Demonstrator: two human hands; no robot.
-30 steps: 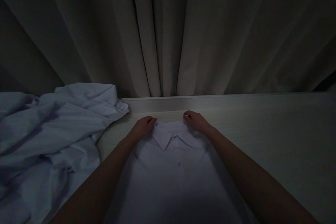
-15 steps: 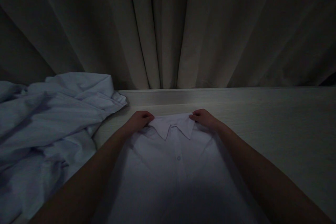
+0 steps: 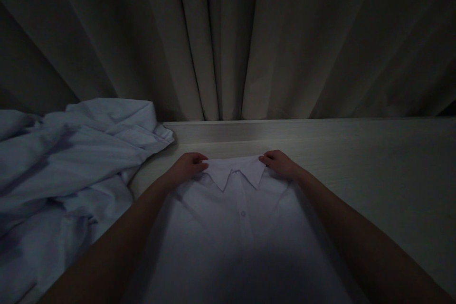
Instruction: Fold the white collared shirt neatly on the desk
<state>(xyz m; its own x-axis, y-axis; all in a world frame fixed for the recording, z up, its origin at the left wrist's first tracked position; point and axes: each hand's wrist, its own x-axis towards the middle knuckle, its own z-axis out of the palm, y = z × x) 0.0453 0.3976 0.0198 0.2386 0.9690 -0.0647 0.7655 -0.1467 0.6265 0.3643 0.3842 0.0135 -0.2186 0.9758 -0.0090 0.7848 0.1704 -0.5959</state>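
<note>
A white collared shirt (image 3: 242, 232) lies flat and buttoned, front up, on a pale wooden table (image 3: 374, 171), collar pointing away from me. My left hand (image 3: 187, 167) pinches the shirt at the left end of the collar (image 3: 233, 170). My right hand (image 3: 281, 164) pinches it at the right end. Both forearms stretch over the shirt's sides. The scene is dim.
A crumpled heap of pale blue-white cloth (image 3: 67, 161) covers the table's left part, close to my left arm. Heavy beige curtains (image 3: 228, 38) hang right behind the table's far edge. Bare tabletop extends to the right.
Both hands drew the collar a little nearer and closed on its ends; the collar points now lie neater. In the last half second almost nothing moved.
</note>
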